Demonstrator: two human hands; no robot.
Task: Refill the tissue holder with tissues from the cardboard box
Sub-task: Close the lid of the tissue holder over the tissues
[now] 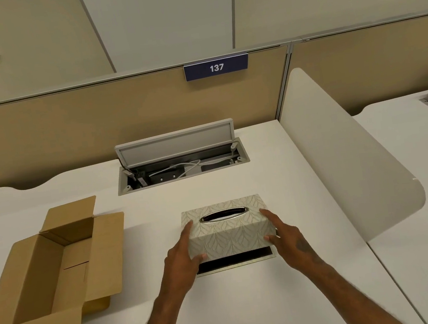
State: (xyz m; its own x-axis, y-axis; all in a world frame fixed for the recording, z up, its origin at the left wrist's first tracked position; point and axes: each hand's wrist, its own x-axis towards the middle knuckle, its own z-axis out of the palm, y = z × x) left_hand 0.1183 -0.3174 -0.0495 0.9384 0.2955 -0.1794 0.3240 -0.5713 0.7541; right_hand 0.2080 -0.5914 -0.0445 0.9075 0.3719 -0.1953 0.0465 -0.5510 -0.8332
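Observation:
The tissue holder cover (228, 229), white with a leaf pattern and an oval metal-rimmed slot on top, is gripped at both ends. My left hand (183, 255) clasps its left end and my right hand (285, 236) its right end. The cover's near edge is raised off its dark base plate (236, 260), which lies flat on the desk beneath. No tissue shows in the slot. The brown cardboard box (50, 270) stands open at the left with its flaps spread. The part of its inside that I can see holds no tissues.
The white desk (253, 306) carries an open cable hatch (180, 163) with plugs and wires behind the holder. A curved white divider (343, 158) stands to the right, a tan partition with a "137" sign (216, 67) at the back.

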